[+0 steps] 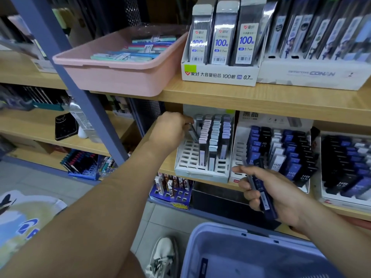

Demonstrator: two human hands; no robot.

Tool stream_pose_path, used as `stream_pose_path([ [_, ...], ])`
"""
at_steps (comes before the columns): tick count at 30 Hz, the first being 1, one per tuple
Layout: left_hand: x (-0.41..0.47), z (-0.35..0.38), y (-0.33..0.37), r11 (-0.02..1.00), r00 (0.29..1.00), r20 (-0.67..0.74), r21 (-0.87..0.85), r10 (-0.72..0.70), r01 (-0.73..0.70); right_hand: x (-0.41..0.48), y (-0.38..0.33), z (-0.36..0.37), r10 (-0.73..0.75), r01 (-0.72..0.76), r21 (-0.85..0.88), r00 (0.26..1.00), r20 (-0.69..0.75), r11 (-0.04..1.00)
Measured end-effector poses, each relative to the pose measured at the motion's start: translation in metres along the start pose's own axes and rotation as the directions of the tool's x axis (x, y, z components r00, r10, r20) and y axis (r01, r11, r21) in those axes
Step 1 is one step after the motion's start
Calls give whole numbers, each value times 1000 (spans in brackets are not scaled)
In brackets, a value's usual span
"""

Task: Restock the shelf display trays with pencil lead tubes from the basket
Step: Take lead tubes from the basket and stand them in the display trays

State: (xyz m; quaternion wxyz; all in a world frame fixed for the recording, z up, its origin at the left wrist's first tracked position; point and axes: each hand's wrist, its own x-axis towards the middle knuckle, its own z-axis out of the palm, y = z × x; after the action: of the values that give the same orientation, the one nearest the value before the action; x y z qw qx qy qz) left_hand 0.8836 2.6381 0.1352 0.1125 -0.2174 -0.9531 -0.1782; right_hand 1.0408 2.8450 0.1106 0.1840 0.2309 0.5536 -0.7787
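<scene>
A grey pencil lead tube goes into the back-left corner of a white display tray on the middle shelf, pinched between the fingers and thumb of the person's left hand. Just right of the tray's front edge, the right hand is curled around a bundle of dark blue tubes awaiting placement. Three columns of the tray stand filled with pastel tubes, while its left column shows mostly bare slots, so the restocking looks partly done. The neighbouring tray to its right also has open slots on its left side. The basket sits below and in front of the tray. The upper shelf board hangs close over the tray's back rows, and a blue upright post stands to its left, leaving the front the easier approach.
</scene>
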Motion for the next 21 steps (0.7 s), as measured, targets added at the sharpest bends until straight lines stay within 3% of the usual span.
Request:
stream_pose_path([
  [7, 6, 13, 3, 997, 996, 57, -39, 75, -73, -2, 2, 3, 8, -8, 13, 1000, 19, 1000],
  [11, 8, 17, 6, 955, 993, -55, -283, -106, 86, -2, 2, 3, 6, -7, 50, 1000, 22, 999],
  [14, 9, 17, 9, 897, 988, -43, -427, -146, 114, -4, 2, 2, 2, -3, 53, 1000, 22, 999],
  [17, 10, 17, 12, 853, 988, -11, -507, -154, 127, -5, 1, -1, 1, -2, 50, 1000, 31, 999],
  [21, 10, 12, 0, 871, 987, 9, -469, -159, 145, -7, -1, -5, -1, -1, 42, 999, 34, 999],
])
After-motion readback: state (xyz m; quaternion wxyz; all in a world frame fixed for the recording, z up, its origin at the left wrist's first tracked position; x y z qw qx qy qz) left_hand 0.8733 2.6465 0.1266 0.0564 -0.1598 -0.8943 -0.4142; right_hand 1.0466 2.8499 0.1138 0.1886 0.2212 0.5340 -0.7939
